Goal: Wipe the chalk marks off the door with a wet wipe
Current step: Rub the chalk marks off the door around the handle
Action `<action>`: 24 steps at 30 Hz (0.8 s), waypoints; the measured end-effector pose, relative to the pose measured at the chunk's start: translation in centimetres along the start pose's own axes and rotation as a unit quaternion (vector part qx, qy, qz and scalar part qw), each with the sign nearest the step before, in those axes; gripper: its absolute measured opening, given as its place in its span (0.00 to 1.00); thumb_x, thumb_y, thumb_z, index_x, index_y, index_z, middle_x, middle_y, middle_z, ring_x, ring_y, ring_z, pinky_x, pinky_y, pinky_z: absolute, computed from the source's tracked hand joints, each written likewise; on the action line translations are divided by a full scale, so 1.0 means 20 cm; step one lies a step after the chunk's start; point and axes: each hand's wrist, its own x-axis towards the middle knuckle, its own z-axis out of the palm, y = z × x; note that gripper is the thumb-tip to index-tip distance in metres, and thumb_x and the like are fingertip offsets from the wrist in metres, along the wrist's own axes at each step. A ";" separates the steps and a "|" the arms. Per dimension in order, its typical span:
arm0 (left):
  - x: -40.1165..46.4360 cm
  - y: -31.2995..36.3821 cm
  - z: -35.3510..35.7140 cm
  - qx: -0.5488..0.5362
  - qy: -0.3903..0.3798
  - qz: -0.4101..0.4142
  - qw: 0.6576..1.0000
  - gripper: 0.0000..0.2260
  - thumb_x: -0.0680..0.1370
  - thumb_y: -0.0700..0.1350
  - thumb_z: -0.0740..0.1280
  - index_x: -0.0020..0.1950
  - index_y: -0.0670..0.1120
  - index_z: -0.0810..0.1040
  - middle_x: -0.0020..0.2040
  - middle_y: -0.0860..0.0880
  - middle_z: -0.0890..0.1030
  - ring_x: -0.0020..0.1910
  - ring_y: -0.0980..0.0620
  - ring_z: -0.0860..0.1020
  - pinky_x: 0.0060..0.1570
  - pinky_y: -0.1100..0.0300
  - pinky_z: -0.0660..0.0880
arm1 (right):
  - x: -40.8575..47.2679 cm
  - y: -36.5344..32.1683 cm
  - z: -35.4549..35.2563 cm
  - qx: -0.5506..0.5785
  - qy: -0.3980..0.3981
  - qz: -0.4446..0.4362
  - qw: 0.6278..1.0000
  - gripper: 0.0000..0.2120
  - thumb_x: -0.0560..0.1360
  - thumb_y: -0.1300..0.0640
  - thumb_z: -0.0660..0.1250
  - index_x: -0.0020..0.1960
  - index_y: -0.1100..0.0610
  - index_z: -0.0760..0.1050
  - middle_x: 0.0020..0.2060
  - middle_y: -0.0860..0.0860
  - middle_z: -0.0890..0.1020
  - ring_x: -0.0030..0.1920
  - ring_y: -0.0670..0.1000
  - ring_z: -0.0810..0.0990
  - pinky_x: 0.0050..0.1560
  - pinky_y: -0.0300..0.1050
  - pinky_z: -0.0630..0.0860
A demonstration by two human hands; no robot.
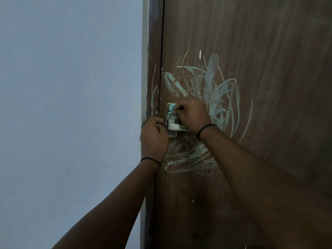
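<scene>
A brown wooden door (pixel 251 42) carries pale green and white chalk scribbles (pixel 217 90) around its metal lock plate (pixel 172 123), with more scribbles (pixel 185 155) below it. My right hand (pixel 193 115) is closed on a small light-blue wet wipe (pixel 172 108), pressing it against the top of the lock plate. My left hand (pixel 154 139) is a closed fist resting against the door frame just left of the plate; I cannot see anything in it. Both wrists wear thin black bands.
A plain bluish-white wall (pixel 71 105) fills the left half of the view. The brown door frame (pixel 152 51) runs vertically between wall and door, with faint chalk lines on it. A metal handle stub (pixel 181 128) sticks out under my right hand.
</scene>
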 end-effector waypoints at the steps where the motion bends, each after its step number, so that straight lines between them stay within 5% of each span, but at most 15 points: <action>1: 0.00 0.00 0.00 0.000 -0.002 0.001 1.000 0.09 0.75 0.39 0.59 0.49 0.49 0.77 0.45 0.56 0.77 0.45 0.59 0.74 0.39 0.75 0.65 | 0.01 0.01 0.00 0.000 0.020 0.011 1.000 0.07 0.70 0.64 0.72 0.35 0.56 0.80 0.38 0.50 0.81 0.36 0.46 0.76 0.35 0.37 0.73; 7: 0.01 0.02 0.01 -0.005 -0.005 0.003 1.000 0.07 0.76 0.41 0.61 0.48 0.50 0.76 0.43 0.57 0.77 0.42 0.60 0.74 0.39 0.74 0.66 | 0.04 -0.04 0.03 -0.021 -0.011 -0.055 0.998 0.09 0.70 0.68 0.71 0.33 0.58 0.80 0.36 0.52 0.82 0.34 0.45 0.76 0.36 0.45 0.78; 14: 0.00 0.04 0.02 -0.008 -0.009 0.013 1.000 0.06 0.77 0.44 0.60 0.46 0.51 0.76 0.40 0.58 0.77 0.39 0.62 0.75 0.36 0.70 0.67 | 0.05 0.04 -0.03 0.028 0.052 0.022 0.998 0.05 0.70 0.63 0.72 0.36 0.57 0.80 0.40 0.50 0.82 0.41 0.47 0.78 0.43 0.44 0.77; 18: 0.02 0.04 0.01 -0.003 0.005 0.010 1.000 0.07 0.77 0.42 0.59 0.46 0.53 0.74 0.43 0.57 0.76 0.41 0.63 0.73 0.38 0.75 0.66 | 0.00 -0.02 0.03 -0.022 -0.006 -0.043 0.999 0.08 0.70 0.66 0.70 0.37 0.56 0.82 0.39 0.52 0.82 0.38 0.51 0.78 0.40 0.48 0.78; 24: 0.02 0.03 0.01 0.005 0.004 0.014 1.000 0.07 0.77 0.40 0.60 0.48 0.50 0.77 0.44 0.56 0.77 0.43 0.58 0.74 0.39 0.75 0.64 | 0.00 0.07 -0.05 0.027 0.041 0.041 0.998 0.09 0.70 0.66 0.71 0.33 0.56 0.79 0.37 0.50 0.81 0.40 0.50 0.79 0.44 0.47 0.78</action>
